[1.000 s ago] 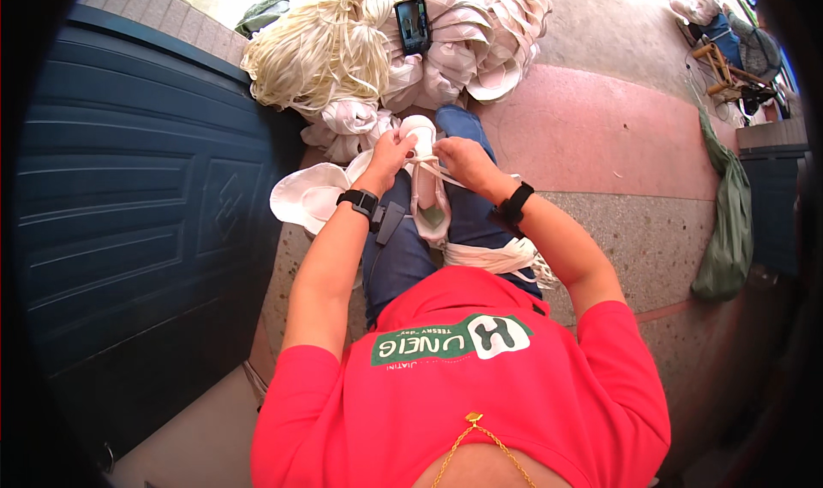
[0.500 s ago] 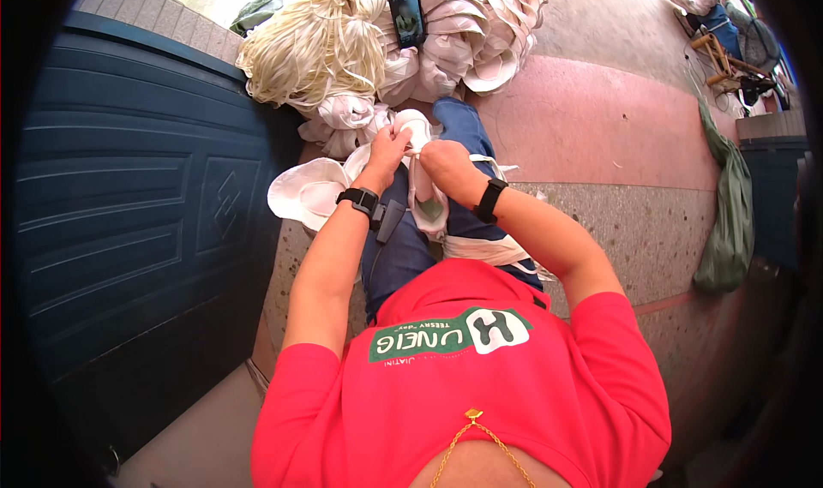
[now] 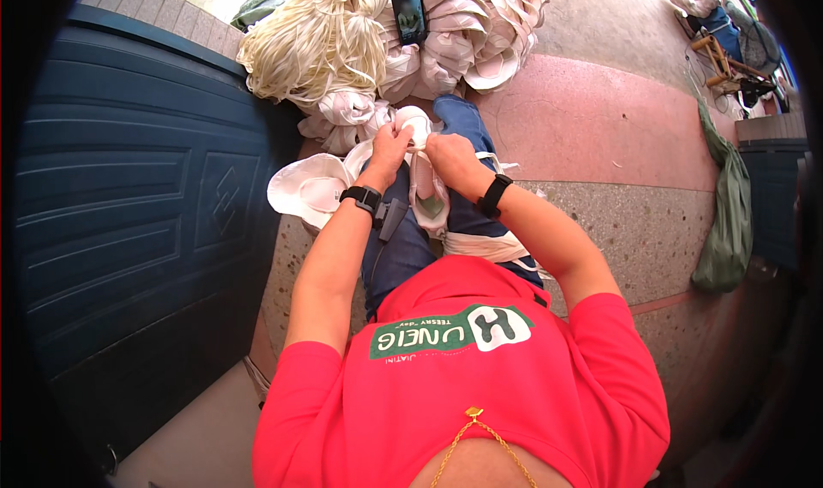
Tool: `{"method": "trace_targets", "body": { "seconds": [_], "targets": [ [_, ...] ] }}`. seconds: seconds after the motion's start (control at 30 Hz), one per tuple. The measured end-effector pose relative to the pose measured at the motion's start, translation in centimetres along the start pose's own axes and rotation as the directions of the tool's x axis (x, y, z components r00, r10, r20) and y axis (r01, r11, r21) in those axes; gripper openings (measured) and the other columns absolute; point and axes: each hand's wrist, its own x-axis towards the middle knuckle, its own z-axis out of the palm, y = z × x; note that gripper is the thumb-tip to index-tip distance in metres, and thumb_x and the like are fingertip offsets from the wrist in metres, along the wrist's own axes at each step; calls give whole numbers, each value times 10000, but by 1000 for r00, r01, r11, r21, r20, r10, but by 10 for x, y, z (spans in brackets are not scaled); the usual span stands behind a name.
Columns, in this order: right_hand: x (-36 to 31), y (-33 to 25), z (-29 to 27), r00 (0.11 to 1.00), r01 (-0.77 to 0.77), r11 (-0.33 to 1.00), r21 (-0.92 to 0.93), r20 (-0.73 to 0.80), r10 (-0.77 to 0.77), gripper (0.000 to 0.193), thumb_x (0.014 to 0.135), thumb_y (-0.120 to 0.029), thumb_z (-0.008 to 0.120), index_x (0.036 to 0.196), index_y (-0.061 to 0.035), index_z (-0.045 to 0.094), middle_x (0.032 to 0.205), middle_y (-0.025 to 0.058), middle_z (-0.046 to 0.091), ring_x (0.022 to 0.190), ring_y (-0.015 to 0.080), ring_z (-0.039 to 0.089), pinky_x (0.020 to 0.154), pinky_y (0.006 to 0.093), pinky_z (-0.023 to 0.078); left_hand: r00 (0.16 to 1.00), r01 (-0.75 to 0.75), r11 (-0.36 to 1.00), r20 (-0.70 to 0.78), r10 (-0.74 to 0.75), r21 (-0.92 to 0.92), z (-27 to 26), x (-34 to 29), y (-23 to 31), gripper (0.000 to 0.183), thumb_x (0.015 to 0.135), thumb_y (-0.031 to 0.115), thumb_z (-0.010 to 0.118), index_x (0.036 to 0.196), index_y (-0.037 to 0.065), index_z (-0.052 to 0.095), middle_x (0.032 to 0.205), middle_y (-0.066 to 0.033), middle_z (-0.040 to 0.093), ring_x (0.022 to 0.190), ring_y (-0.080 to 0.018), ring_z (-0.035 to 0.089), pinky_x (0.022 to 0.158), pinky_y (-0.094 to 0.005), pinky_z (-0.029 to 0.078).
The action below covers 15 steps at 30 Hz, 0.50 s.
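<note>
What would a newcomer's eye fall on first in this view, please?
Probably the red shirt filling the lower middle. Above it, the left hand and right hand meet on a white hat piece over the lap. Behind them lies a heap of pale straps, with a dark blue door at the left.

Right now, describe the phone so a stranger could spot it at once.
Start at the dark blue panelled door on the left and follow its top edge to the heap of pale straps and white caps on the floor. The phone lies on top of that heap, the only dark, flat, glossy rectangle among the soft pale pieces.
</note>
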Motion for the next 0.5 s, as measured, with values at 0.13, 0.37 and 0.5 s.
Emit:
{"method": "trace_targets", "body": {
  "seconds": [0.13, 0.37, 0.5],
  "targets": [
    [4, 2, 2, 1000, 0, 999, 36, -17, 0, 77, 704, -71, 530, 690, -10, 575, 619, 155, 591, 597, 286, 616, 524, 365, 493, 1000, -8, 999, -13, 8, 53, 0, -2, 2, 276, 812, 194, 570, 995, -10, 542, 840, -36, 569, 690, -102, 516, 628, -233, 423],
    [8, 5, 7, 988, -154, 987, 46, 40, 152, 92, 728, -76, 517, 723, -3, 572, 655, 182, 603, 638, 308, 623, 548, 389, 500, 1000, -28, 1000, -8, 28, 14, 1, -3, -2, 295, 815, 173, 571, 1027, -25, 523, 878, -56, 584, 717, -107, 535, 641, -239, 435],
    [8, 16, 8, 975, -220, 975, 24, 38, 219, 116, 745, -94, 513, 700, -2, 569, 663, 188, 603, 652, 320, 623, 561, 393, 503, 993, -83, 994, -79, 89, 71, -3, 3, -18, 325, 782, 183, 594, 1007, -41, 527, 856, -94, 595, 733, -137, 566, 652, -266, 460]
  ]
}}
